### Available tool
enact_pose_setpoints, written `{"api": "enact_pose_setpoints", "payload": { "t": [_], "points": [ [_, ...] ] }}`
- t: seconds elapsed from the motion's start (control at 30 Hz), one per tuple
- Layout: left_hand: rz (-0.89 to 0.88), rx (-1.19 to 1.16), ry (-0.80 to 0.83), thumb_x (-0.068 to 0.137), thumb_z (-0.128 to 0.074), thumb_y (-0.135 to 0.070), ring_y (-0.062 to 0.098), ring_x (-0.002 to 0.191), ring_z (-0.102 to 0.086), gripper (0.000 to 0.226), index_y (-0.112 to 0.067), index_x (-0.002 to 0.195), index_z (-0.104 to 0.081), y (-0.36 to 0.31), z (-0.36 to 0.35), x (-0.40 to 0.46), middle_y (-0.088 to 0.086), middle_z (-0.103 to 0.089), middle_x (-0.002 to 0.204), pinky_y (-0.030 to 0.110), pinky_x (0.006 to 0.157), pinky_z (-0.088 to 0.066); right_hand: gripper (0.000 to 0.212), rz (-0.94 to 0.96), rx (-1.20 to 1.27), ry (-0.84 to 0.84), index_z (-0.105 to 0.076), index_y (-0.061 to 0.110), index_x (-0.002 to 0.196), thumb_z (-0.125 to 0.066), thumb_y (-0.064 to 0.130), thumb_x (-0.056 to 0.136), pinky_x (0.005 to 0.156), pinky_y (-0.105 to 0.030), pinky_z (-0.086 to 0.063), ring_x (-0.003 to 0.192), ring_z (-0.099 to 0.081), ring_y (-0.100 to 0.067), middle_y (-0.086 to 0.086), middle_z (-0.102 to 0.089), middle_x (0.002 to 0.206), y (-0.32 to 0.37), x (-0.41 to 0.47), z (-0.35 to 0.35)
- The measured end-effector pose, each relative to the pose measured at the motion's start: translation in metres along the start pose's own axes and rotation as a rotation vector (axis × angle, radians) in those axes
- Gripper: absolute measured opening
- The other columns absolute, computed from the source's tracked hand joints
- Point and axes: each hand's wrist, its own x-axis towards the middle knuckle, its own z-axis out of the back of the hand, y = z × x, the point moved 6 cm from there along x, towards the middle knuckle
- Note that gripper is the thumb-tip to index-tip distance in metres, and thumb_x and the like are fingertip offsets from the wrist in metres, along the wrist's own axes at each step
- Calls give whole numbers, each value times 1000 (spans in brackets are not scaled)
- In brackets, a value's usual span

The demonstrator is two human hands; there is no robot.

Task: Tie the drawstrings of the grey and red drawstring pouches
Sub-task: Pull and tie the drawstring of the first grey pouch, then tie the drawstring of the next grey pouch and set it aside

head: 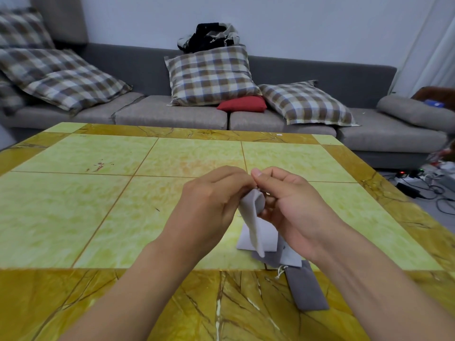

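A light grey drawstring pouch (253,217) hangs above the table, held at its top between both hands. My left hand (211,203) grips its gathered mouth from the left. My right hand (288,200) pinches the top of the pouch or its string from the right, thumb raised; the string itself is mostly hidden by the fingers. Under the hands several more grey pouches (266,239) lie in a loose pile. A darker grey pouch (306,286) with a pale drawstring lies nearest me. No red pouch shows.
The yellow-green tiled table (98,193) fills the foreground. Behind it stands a grey sofa (172,112) with plaid cushions, a small red cushion (242,104) and a heap of clothes. Cables and a power strip (413,178) lie on the floor at right.
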Motion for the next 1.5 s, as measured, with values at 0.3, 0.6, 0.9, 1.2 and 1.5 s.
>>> {"api": "enact_pose_setpoints", "payload": {
  "t": [0.3, 0.6, 0.9, 1.2, 1.5],
  "points": [
    [218, -76, -44, 97, -50, -7, 3, 66, -52, 10, -16, 98, -54, 11, -1, 2, -10, -61, 78, 7, 57, -34, 26, 68, 144, -45, -56, 15, 69, -64, 20, 93, 53, -23, -50, 67, -57, -15, -10, -60, 85, 12, 0, 8],
    [203, -82, -131, 98, -51, -5, 6, 70, -62, 15, -20, 99, -53, 14, 10, 4, -15, -60, 76, 3, 58, -37, 22, 207, 128, -119, -58, 7, 74, -62, 14, 95, 56, -21, -52, 61, -53, -12, -11, -50, 75, 18, -2, 4],
    [523, -462, -38, 101, -48, -16, 7, 82, -69, 8, -14, 98, -55, 28, -6, 3, -6, -70, 92, 16, 64, -55, 27, 221, 150, -229, -60, 9, 70, -65, 20, 93, 60, -28, -54, 62, -53, -16, -5, -51, 63, 3, 6, 15],
    [1007, -614, 298, 90, -68, -11, 22, 85, -72, 18, -8, 107, -69, 60, -46, -33, 14, -71, 108, 33, 66, -62, 32, -104, 51, -128, -69, 2, 87, -64, 33, 94, 68, -33, -58, 68, -61, -23, -11, -62, 74, -32, 30, 20],
    [1285, 160, 624, 90, -69, -19, 31, 78, -70, 21, 0, 98, -63, 164, 2, -77, 18, -67, 89, 36, 62, -60, 15, -20, -994, -145, -74, 15, 76, -76, 27, 84, 70, -38, -54, 74, -66, -19, 0, -71, 73, -31, 56, 93]
  ]
}}
